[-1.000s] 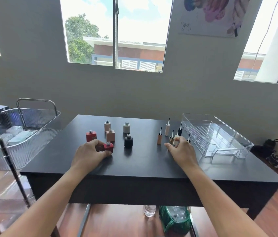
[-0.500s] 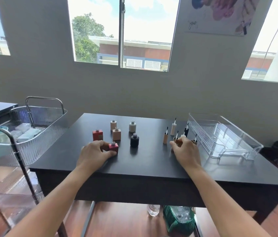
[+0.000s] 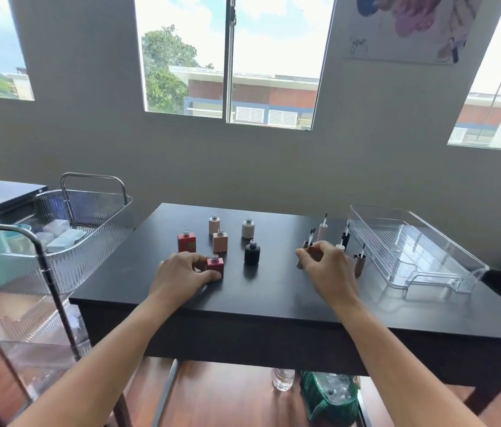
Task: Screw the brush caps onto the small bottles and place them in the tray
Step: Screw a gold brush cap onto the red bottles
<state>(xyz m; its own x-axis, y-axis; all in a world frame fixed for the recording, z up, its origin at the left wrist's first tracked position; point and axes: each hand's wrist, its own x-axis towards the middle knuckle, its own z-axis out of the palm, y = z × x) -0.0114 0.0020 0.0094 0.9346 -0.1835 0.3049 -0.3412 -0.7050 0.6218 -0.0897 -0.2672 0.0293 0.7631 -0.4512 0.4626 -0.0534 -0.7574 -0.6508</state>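
Head view: bottle and cap are readied.
Red bottle (image 3: 215, 264) is gripped steady by left hand (image 3: 181, 275); tan brush cap (image 3: 299, 264) is pinched by right hand (image 3: 326, 269).

Left hand (image 3: 181, 274) grips red bottle (image 3: 215, 264); right hand (image 3: 326, 268) pinches tan brush cap (image 3: 300, 264); clear tray (image 3: 412, 251) further right.

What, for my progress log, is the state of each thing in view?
near red bottle, upright, uncapped.
left hand, grips near red bottle.
other five bottles, upright, uncapped, untouched.
brush caps, standing brush-up, off the bottles.
right hand, fingers curled at the brush caps; grip unclear.
tray, no bottle in it.
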